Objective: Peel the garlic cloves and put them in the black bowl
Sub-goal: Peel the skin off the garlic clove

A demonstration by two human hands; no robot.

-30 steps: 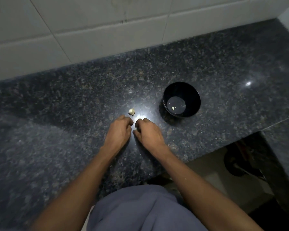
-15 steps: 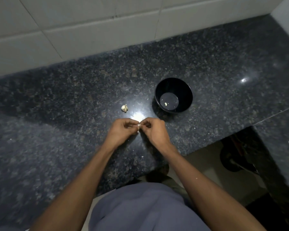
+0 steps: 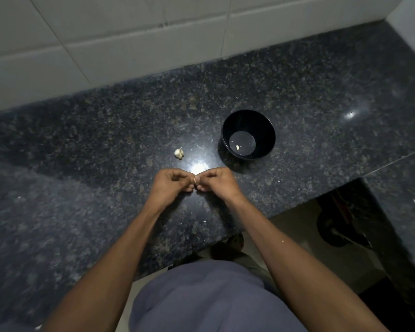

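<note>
I hold a small garlic clove point(image 3: 195, 179) between my two hands, just in front of the black bowl point(image 3: 248, 134) and slightly to its left, above the dark granite counter point(image 3: 82, 144). My left hand point(image 3: 171, 185) has its fingers curled in, thumb and fingertips pinching the clove from one side. My right hand point(image 3: 217, 183) is curled the same way and pinches the clove from the other side, so the two sets of fingertips meet around it. Only a sliver of the clove shows between them; I cannot tell how much skin is on it. The bowl stands upright on the counter, with one pale garlic piece point(image 3: 237, 147) on its bottom. Left of the bowl, apart from it, the rest of the garlic bulb point(image 3: 179, 153) lies on the counter. Behind the bowl rises a white tiled wall point(image 3: 130, 44).
</note>
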